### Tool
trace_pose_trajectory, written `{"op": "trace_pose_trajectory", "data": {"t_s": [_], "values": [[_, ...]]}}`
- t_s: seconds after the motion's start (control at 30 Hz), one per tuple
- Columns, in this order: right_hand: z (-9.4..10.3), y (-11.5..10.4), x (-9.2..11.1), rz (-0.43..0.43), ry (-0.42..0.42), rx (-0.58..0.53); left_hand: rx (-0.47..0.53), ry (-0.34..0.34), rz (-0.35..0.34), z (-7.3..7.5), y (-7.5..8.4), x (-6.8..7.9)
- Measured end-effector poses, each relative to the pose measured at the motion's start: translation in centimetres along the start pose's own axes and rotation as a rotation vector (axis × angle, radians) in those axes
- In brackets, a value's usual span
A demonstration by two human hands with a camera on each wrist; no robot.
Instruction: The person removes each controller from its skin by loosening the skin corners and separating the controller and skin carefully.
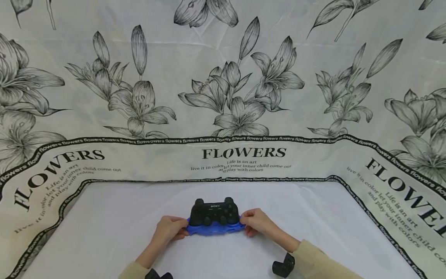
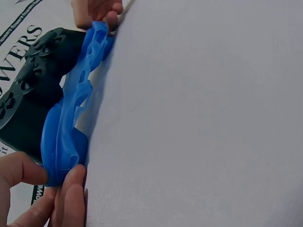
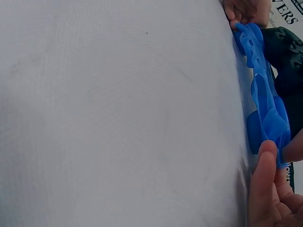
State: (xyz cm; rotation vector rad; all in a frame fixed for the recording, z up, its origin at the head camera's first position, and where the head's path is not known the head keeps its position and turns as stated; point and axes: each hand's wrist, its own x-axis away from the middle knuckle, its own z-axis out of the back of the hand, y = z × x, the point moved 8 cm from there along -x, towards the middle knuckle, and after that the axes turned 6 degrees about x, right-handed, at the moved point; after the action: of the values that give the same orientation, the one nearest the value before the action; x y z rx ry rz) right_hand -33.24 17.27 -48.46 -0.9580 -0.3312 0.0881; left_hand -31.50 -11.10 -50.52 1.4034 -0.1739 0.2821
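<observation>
A black game controller (image 1: 214,211) stands in the middle of the white table, its face toward me. Around its lower part sits a blue silicone cover (image 1: 216,229), with the controller's upper part bare. My left hand (image 1: 171,227) pinches the cover's left end between thumb and fingers. At the right end, my right hand (image 1: 256,221) pinches the cover in the same way. In the left wrist view the blue cover (image 2: 71,109) shows a wavy edge with holes, beside the black controller (image 2: 33,94). The right wrist view shows the cover (image 3: 265,90) folded along its length.
White cloth covers the table (image 1: 223,259). Behind and at both sides rises a flower-printed fabric (image 1: 240,89) with black lettering. A black wrist device (image 1: 283,266) is on the right forearm, another (image 1: 158,274) on the left.
</observation>
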Motion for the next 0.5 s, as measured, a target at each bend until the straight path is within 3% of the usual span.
{"op": "trace_pose_trajectory", "data": {"t_s": [0.3,0.5], "values": [[-0.61,-0.35,0.40,0.052,-0.023,-0.070,-0.018,0.019,-0.022,0.03,0.09,0.71],[-0.36,-0.20,0.14,0.015,0.001,-0.068,-0.017,0.078,-0.066,-0.17,0.55,0.60]]}}
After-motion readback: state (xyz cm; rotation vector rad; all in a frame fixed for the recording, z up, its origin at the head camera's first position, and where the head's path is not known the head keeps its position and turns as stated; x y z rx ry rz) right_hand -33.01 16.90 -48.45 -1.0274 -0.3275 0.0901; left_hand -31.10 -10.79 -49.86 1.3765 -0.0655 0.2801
